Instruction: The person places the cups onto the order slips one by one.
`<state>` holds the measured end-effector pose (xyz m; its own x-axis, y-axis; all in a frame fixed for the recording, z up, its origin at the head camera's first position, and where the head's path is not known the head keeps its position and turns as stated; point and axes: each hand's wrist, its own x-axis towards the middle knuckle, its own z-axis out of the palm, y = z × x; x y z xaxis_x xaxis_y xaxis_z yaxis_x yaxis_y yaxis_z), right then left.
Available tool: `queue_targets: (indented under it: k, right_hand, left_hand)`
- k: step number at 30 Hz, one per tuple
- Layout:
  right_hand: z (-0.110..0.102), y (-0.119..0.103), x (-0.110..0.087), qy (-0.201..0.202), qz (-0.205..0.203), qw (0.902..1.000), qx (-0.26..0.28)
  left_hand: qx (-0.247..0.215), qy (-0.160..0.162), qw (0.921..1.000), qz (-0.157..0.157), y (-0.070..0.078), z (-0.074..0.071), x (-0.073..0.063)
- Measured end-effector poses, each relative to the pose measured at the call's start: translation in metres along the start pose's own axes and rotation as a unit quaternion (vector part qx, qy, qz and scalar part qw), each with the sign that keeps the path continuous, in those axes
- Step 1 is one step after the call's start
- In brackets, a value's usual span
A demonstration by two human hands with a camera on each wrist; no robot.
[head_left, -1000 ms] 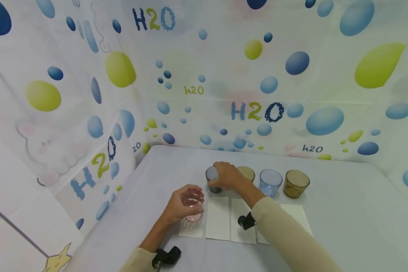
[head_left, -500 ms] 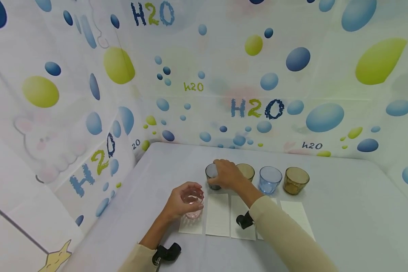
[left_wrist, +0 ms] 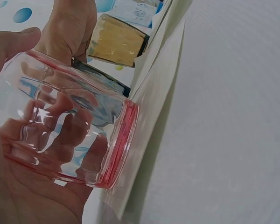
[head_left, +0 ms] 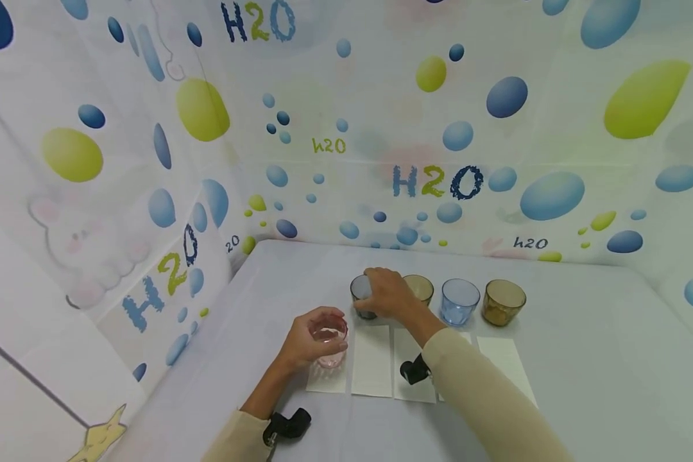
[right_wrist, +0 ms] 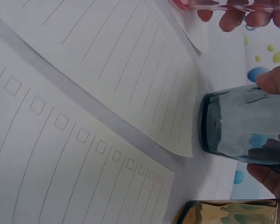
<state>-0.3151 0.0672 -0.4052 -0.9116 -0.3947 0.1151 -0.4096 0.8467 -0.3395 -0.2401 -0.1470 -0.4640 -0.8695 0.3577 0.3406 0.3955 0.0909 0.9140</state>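
The pink glass [head_left: 332, 360] is held by the left hand [head_left: 301, 341], with the fingers curled round one side and the thumb set against the other. Below that hand, the first sheet [head_left: 326, 381] is laid; whether it is touched by the glass's base cannot be told. Just right of the left hand, the second sheet [head_left: 372, 369] is laid, and past its far end the upright grey-blue glass [right_wrist: 245, 123] is pinched between the right hand's [head_left: 389, 295] thumb and fingers. The amber glass [head_left: 421, 290] is partly hidden by the right hand. To that hand's right, the blue glass [head_left: 459, 305] and then the brown glass [head_left: 503, 304] are seen standing untouched, with the rightmost sheet [head_left: 504, 364] partly covered by the right sleeve [head_left: 491, 404].
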Motion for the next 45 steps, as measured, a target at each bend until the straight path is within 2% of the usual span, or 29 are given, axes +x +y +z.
queue_targets:
  k: [6, 14, 21, 28, 32, 36, 40, 45]
  right_hand:
    - [-0.004, 0.001, 0.002, 0.004, -0.010, 0.9997, 0.023]
    - [-0.003, 0.002, 0.002, 0.032, -0.007, 0.9983, 0.048]
    - [-0.004, -0.001, -0.007, 0.076, -0.033, 0.9944, 0.066]
    - [-0.004, -0.001, -0.016, 0.100, -0.040, 0.9909, 0.081]
    - [-0.003, 0.000, -0.018, 0.125, -0.046, 0.9865, 0.095]
    - [-0.004, -0.002, -0.022, 0.151, -0.043, 0.9790, 0.130]
    - [-0.005, -0.006, -0.027, 0.161, -0.033, 0.9734, 0.160]
    - [-0.002, -0.009, -0.032, 0.176, -0.050, 0.9722, 0.146]
  left_hand:
    - [-0.001, 0.003, 1.0000, 0.009, -0.001, 0.000, 0.000]
    - [-0.004, -0.003, 0.9999, 0.012, -0.002, 0.000, 0.000]
    - [0.006, 0.000, 0.9999, 0.009, -0.001, 0.002, -0.002]
    - [0.006, 0.002, 1.0000, 0.007, 0.000, 0.002, -0.001]
    - [0.010, 0.003, 0.9999, 0.008, 0.000, 0.000, -0.001]
    - [0.010, 0.001, 0.9999, 0.007, 0.000, 0.000, 0.000]
    - [0.011, -0.001, 0.9999, 0.003, 0.000, 0.000, -0.001]
    - [0.009, -0.002, 0.9999, 0.012, -0.001, 0.000, -0.001]
